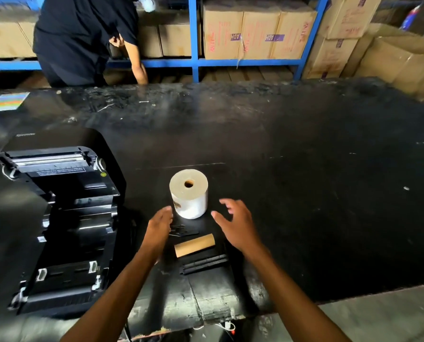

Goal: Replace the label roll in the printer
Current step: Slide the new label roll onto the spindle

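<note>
A full white label roll [190,193] stands on end on the black table, its cardboard core hole facing up. My left hand [159,227] hovers just left of its base with fingers apart, holding nothing. Slightly apart from the roll, on the right, my right hand [235,224] is open with spread fingers. An empty brown cardboard core [194,245] lies on its side between my wrists. Black plastic spindle parts [204,264] lie just nearer than it, and a small black piece [183,230] lies beyond it. The black label printer [62,218] sits at the left with its lid open.
The table [304,169] is wide, black and scuffed. A person in dark clothes [82,38] leans at its far side by blue shelving [193,33] stacked with cardboard boxes. A coloured sheet [8,101] lies far left. A white cable [227,325] hangs at the near edge.
</note>
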`<state>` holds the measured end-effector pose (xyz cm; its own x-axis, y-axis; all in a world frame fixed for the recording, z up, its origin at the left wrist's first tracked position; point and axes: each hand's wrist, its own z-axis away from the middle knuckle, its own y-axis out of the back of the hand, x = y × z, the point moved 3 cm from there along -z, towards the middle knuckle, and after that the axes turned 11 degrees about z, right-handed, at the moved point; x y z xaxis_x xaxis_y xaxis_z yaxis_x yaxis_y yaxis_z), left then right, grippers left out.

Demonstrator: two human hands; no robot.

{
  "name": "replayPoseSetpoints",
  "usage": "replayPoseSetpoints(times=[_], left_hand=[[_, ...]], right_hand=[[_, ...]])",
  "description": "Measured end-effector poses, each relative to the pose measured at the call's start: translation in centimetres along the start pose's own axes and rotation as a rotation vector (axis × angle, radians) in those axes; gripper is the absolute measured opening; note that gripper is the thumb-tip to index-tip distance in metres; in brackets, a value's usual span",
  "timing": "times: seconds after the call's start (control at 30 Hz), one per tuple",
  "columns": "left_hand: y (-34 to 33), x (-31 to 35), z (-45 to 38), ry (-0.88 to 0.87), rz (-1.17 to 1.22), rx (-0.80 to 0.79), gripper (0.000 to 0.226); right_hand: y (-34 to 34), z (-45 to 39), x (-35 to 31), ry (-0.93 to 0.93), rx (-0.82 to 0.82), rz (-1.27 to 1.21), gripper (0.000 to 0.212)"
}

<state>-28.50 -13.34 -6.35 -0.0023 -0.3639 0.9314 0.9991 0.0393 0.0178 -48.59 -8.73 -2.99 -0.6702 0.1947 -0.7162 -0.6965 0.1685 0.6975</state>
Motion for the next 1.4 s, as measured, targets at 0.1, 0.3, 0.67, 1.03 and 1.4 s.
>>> replayPoseSetpoints(times=[0.1,0.3,0.67,1.03,1.4], left_hand=[[-0.9,0.6,-1.5,0.214,0.240,-0.004,0.060],[-0.4,0.6,-2.5,0.289,0.281,-0.069,0.073],[-1.1,3.2,-1.1,0.218,0.328,0.003,0.058],[-5.1,4.3,3.3,0.185,0.414,0.035,0.049],[-5.8,5.0,5.7,-0.175,0.156,0.032,0.059]], right_hand=[[-1.1,-3.0,-4.7,0.129,-0.115,0.185,0.057],[-5.7,-5.9,-7.1,0.067,-0.215,0.498,0.067],[-0.7,-3.7,-5.7,-0.413,-0.174,-0.641,0.030],[2.2,1.6,-2.3,-0.283,-0.156,-0.608,0.027],[6.3,1.9,-4.3,0.290,0.083,0.306,0.038]])
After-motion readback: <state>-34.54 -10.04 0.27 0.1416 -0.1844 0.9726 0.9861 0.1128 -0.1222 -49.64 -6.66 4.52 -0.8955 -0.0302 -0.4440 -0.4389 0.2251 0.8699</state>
